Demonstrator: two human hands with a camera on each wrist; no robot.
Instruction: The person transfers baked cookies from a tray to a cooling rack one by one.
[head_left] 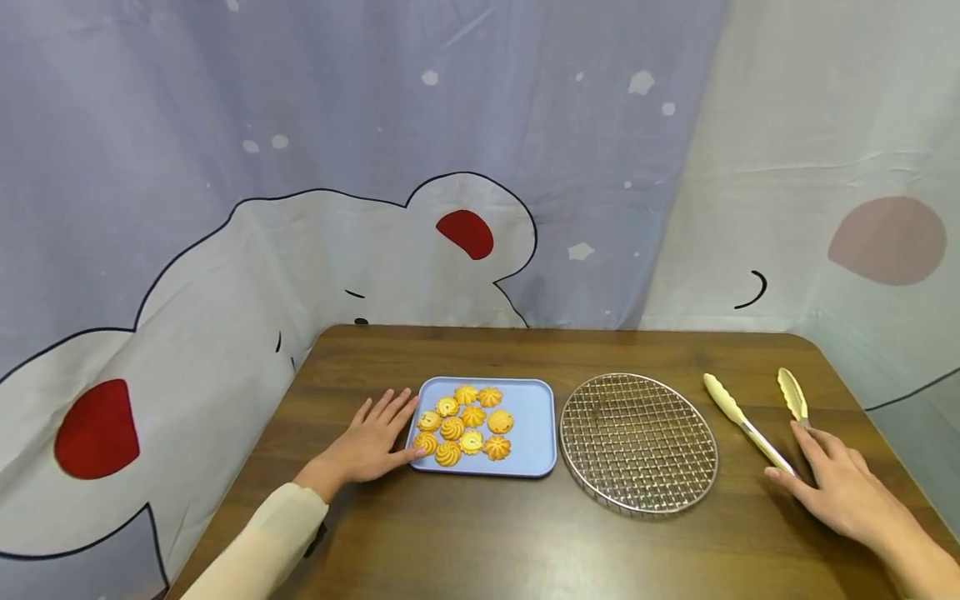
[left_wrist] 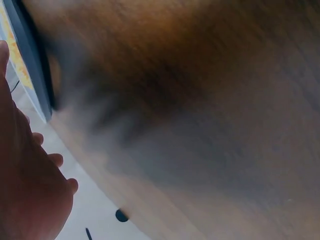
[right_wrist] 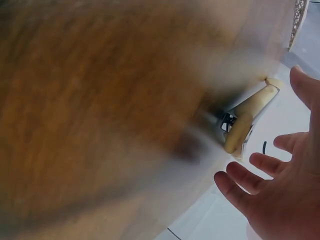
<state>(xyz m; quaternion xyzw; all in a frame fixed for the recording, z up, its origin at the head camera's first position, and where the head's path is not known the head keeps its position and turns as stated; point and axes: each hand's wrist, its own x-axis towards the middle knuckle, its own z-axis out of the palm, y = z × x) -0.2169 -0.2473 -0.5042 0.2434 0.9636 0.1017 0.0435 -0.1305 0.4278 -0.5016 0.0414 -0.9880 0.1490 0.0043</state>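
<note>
In the head view a pale blue tray (head_left: 535, 425) bears several golden piped butter cookies (head_left: 473, 416) on its left and middle parts. My left hand (head_left: 367, 446) lies at the tray's left edge with fingers stretched out, the thumb reaching the front left corner. To the right of the tray is a round wire rack (head_left: 637, 442). Spread tongs (head_left: 726, 398) with cream tips and metal arms stand farther right. Over their near end is my right hand (head_left: 847, 487), hiding the handle part. In the right wrist view its fingers are extended and apart from the tongs (right_wrist: 255, 102).
Everything stands on a brown wooden table (head_left: 465, 533) with rounded far corners. A curtain (head_left: 570, 100) with a cartoon print hangs behind it and along both sides. Tray and rack lie close side by side.
</note>
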